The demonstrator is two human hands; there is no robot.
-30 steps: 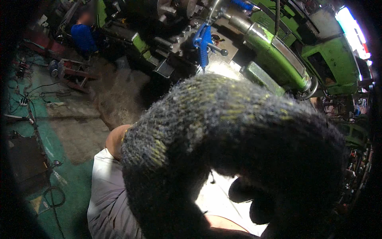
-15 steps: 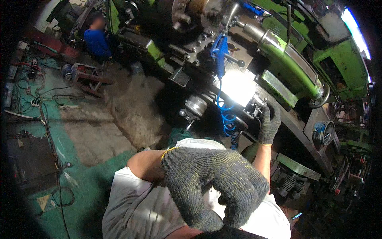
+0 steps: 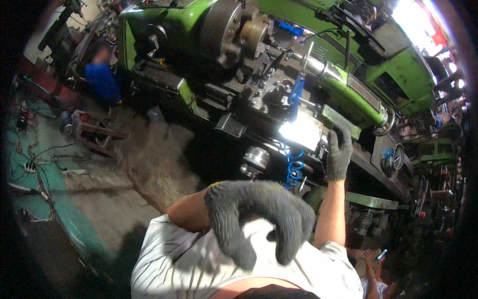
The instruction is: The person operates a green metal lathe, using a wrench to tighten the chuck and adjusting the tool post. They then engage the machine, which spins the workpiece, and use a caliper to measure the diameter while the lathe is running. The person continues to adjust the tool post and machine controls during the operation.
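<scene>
My left hand, in a dark grey knitted glove, is raised in front of my chest. Its fingers are bent, slightly blurred, with a gap between thumb and fingers and nothing in it. My right hand, gloved alike, reaches to the right end of the lathe carriage; its fingers are stretched and parted, close to the small fittings there. Whether they touch is hard to see. Beside it, a blue air blow gun stands at the tool post, its coiled blue hose hanging down over a brightly lit plate.
The green lathe carries a large chuck and a tailstock. A round handwheel hub juts toward me. A person in blue is at the far left; another person shows at lower right. Cables lie across the left floor.
The view has shifted, bringing more of the lathe into sight. My left thumb and fingertips have parted further. My right hand stays by the carriage end. The person at lower right has come into view.
</scene>
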